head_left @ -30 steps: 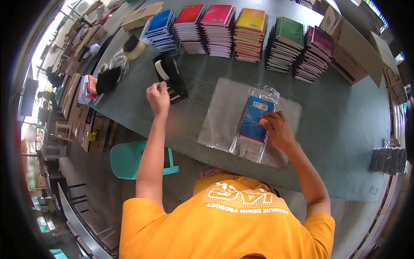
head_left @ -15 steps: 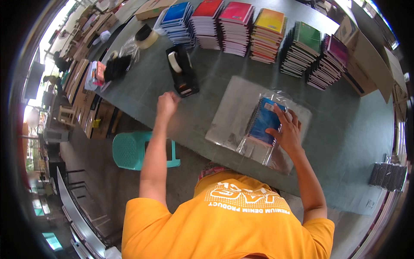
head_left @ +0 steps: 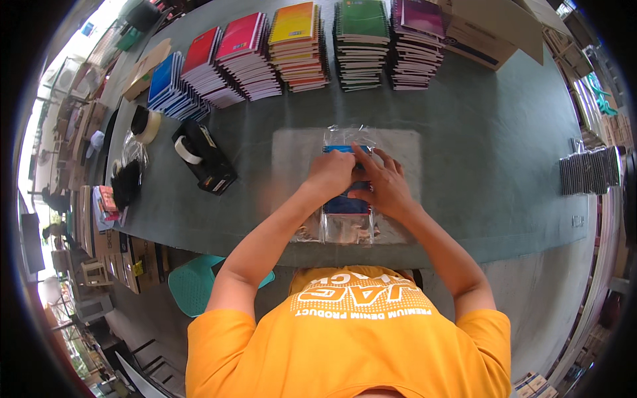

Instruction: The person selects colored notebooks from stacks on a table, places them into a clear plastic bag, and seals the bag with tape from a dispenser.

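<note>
Hands meet on a blue notebook (head_left: 343,202) in a clear bag (head_left: 346,225): left hand (head_left: 332,174) curled, right hand (head_left: 385,186) spread flat, pinning it on the counter (head_left: 504,166).

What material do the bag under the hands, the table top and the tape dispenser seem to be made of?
Bag: thin clear plastic film, glossy; it shines and wrinkles, and the blue notebook shows through it.
Table top: looks like a matte grey-green sheet or painted board; no grain is visible, so this is uncertain.
Tape dispenser: probably hard black plastic with a slight sheen.
</note>
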The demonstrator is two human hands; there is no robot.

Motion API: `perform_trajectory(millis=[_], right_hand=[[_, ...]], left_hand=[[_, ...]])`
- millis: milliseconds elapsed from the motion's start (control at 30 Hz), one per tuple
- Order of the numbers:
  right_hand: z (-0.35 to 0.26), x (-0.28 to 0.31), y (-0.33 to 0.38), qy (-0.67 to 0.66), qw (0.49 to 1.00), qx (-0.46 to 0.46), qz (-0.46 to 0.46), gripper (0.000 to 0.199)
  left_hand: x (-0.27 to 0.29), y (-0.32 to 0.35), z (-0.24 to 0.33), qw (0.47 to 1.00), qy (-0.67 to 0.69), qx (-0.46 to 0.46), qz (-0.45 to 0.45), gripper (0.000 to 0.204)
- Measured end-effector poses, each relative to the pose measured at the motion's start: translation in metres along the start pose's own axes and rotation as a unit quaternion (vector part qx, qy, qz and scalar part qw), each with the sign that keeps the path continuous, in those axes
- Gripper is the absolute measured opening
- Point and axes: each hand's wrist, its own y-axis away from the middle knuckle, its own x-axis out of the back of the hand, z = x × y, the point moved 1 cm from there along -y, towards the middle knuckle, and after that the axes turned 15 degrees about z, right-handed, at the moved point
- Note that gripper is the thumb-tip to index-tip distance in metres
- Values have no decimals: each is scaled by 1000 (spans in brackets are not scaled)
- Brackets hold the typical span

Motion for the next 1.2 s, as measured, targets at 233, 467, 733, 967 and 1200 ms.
perform_trajectory(millis=[233, 467, 733, 967, 1200], right_hand=[[25, -11, 14, -243, 935, -254, 48, 83], [-8, 22, 20, -427, 852, -274, 129, 73], [-26, 8, 16, -467, 856, -206, 78, 77], [-17, 15, 11, -401, 898, -150, 100, 81], [-33, 77, 10, 58, 969, 228, 70, 46]], left_hand=[[19, 24, -54, 985, 72, 126, 90, 70], [25, 65, -23, 910, 373, 118, 137, 83], [-16, 56, -29, 876, 473, -17, 90, 95], [-22, 49, -37, 912, 376, -66, 148, 92], [97, 71, -8, 860, -166, -396, 276, 34]])
